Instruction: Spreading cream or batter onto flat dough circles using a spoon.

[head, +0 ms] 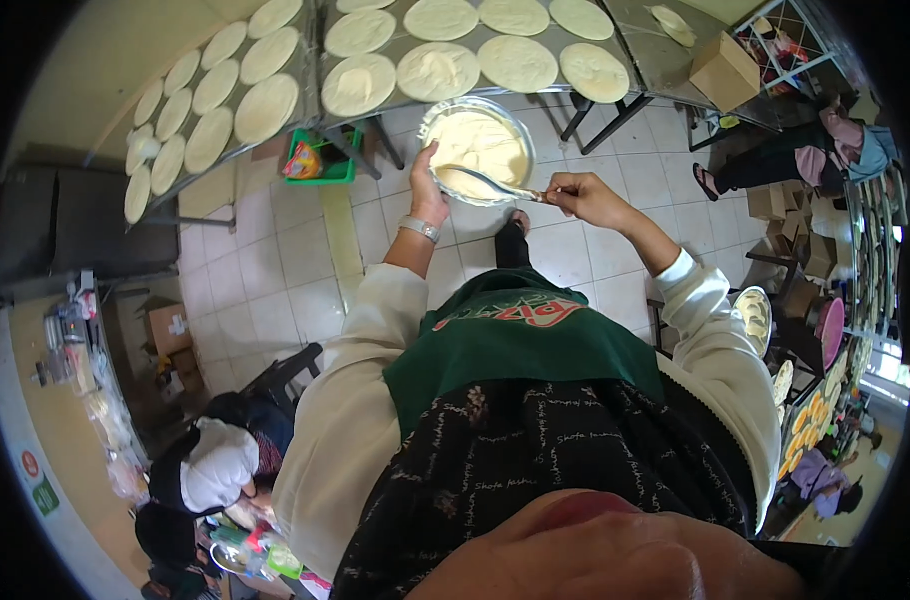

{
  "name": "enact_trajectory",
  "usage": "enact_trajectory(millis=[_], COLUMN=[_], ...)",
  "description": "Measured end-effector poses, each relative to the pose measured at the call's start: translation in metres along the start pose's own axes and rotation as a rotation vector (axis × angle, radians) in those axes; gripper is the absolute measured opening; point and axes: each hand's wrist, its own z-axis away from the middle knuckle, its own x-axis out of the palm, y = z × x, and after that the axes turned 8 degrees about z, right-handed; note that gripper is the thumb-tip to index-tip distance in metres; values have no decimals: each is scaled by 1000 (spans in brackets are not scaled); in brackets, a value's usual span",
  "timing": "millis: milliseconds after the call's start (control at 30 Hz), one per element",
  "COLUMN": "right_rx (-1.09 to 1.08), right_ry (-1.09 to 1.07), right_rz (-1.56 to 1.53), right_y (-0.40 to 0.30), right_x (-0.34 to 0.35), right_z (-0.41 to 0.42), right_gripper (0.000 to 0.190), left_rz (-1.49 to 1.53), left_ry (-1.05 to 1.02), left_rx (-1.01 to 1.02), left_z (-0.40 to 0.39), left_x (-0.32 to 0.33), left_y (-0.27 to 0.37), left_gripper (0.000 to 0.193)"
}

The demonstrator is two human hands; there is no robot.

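Note:
My left hand [428,189] grips the near left side of a round metal bowl [530,142], thumb over the rim. Thick pale yellow cream [481,142] fills much of the bowl. My right hand [584,198] is closed around the handle of a large spoon [492,182], whose head lies at the cream's near edge. Beyond the bowl, flat dough rounds [516,64] sit in rows on a metal table [466,107]. Two of them, a dough round [359,84] and its neighbour [438,71], carry a pale dollop in the middle.
More dough rounds [266,107] cover the left table. A green crate [320,174] stands on the tiled floor below. At right are a cardboard box [725,73], a standing person [800,154] and a second bowl [753,319]. People [222,465] work at lower left.

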Motion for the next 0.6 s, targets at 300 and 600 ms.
enact_trajectory(millis=[300, 600], right_rx=[410, 293], right_ry=[-350, -171], right_rz=[-891, -845], right_y=[65, 97], right_x=[-101, -202], right_z=[-121, -287], right_gripper=[10, 13], left_rz=[103, 141], left_ry=[-19, 105], left_rx=[131, 230], left_z=[-133, -241], left_x=[35, 33], left_y=[1, 36], left_gripper=[45, 45])
